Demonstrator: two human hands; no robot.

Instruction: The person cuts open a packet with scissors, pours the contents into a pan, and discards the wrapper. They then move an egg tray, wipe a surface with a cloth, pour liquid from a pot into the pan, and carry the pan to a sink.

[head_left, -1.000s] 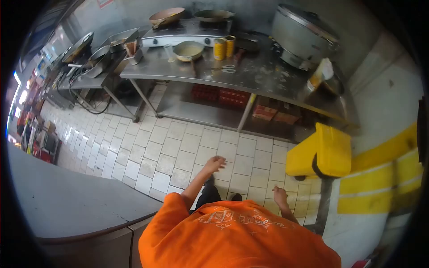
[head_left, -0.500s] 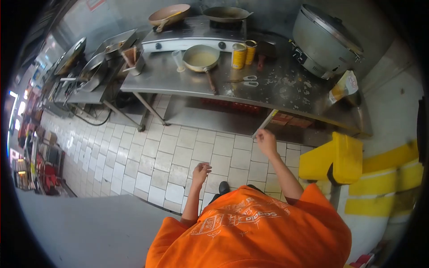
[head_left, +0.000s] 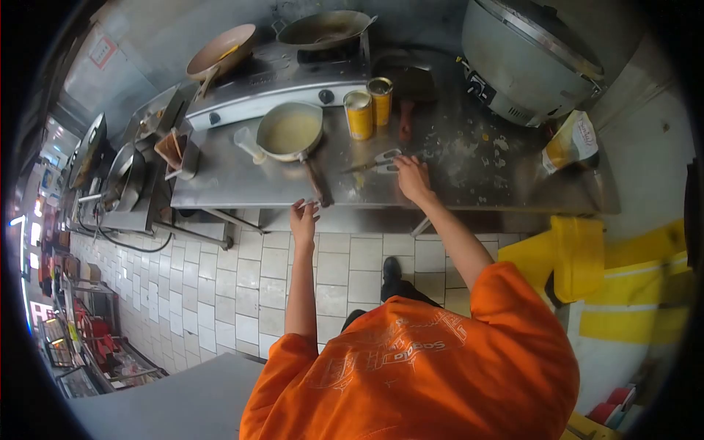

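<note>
My right hand (head_left: pixel 413 179) is over the steel table, its fingertips at the handles of a pair of scissors (head_left: pixel 386 163) that lies flat there. Whether the fingers press on the handles is hard to see. My left hand (head_left: pixel 303 220), fingers loosely bent and apart, is at the table's front edge, close to the end of the dark handle of a frying pan (head_left: pixel 291 132). Pale yellowish contents cover the pan's bottom. Two yellow cans (head_left: pixel 358 117) stand behind the scissors, and a clear plastic cup (head_left: pixel 249 145) leans left of the pan.
A two-burner stove (head_left: pixel 271 99) at the back carries a pinkish pan (head_left: pixel 222 51) and a dark wok (head_left: pixel 326 31). A large rice cooker (head_left: pixel 524 66) and a yellow-and-white pouch (head_left: pixel 572 143) stand right. Below is a yellow bin (head_left: pixel 578 257). The steel table (head_left: pixel 220 180) has pale residue.
I have stepped closer to the table. Both hands have moved forward: the right from above the floor to the scissors' handles, the left up to the table edge beside the pan handle.
</note>
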